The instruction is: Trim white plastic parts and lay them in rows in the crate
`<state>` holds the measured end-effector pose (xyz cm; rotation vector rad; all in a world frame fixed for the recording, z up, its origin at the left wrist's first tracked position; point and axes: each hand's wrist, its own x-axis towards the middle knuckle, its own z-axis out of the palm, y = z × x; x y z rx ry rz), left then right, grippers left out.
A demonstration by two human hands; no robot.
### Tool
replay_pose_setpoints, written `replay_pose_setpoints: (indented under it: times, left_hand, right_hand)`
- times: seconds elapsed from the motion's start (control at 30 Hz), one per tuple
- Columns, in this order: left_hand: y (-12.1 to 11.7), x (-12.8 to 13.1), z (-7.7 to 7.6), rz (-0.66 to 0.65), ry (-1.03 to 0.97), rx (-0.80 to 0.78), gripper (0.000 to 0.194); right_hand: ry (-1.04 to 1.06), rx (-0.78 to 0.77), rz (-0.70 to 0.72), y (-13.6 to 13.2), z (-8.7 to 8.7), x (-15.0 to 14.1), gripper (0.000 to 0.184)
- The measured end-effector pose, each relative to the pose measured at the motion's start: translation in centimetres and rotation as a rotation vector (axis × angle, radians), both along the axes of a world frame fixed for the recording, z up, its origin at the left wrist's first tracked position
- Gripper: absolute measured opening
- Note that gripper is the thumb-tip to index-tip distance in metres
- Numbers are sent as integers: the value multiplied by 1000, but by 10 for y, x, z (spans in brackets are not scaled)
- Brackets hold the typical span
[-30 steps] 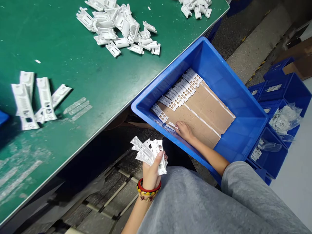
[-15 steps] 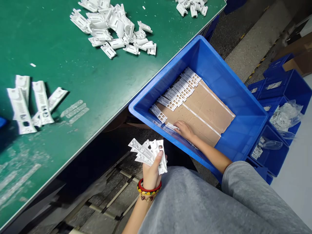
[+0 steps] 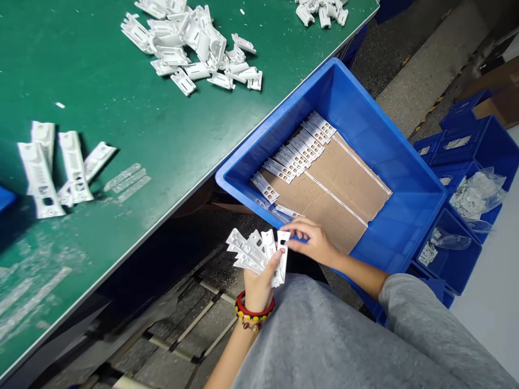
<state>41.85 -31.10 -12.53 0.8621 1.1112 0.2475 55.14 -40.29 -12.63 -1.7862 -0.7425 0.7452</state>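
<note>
My left hand point(image 3: 259, 283), with bracelets at the wrist, is closed around a fan of several long white plastic parts point(image 3: 248, 251) in front of the grey shirt. The thumb presses across them. My right hand point(image 3: 311, 240) pinches the top end of the outermost white plastic part point(image 3: 283, 259), whose lower end is still against my left hand. Just beyond, a blue bin point(image 3: 405, 167) has cardboard point(image 3: 344, 186) at its bottom. Overlapping rows of similar white parts point(image 3: 300, 151) lie along its table-side wall, and one more lies near the close wall.
On the green table point(image 3: 133, 124) are a heap of short white parts point(image 3: 194, 43), a smaller heap point(image 3: 322, 11) at the far edge, and several long white parts point(image 3: 75, 167) at left. More blue bins point(image 3: 454, 248) with bagged parts stand at right.
My right hand has left the part lying near the bin's close wall and come back to the fan, taking hold of its outermost part. My left hand has shifted slightly right.
</note>
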Motion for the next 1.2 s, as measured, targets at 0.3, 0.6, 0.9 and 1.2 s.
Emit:
replay_pose_setpoints:
  times: [0.3, 0.6, 0.9, 1.2]
  left_hand:
    - [4, -2, 4, 52, -49, -72, 37]
    - [13, 2, 5, 60, 21, -89, 47]
    - [10, 2, 3, 85, 48, -123, 48]
    - [9, 3, 2, 23, 64, -63, 50]
  right_hand:
    - [262, 77, -437, -29, -2, 32, 20]
    - [-375, -379, 283, -50, -135, 52, 29]
    - [-571, -469, 468, -55, -141, 67, 40]
    - [-523, -393, 358, -36, -146, 60, 30]
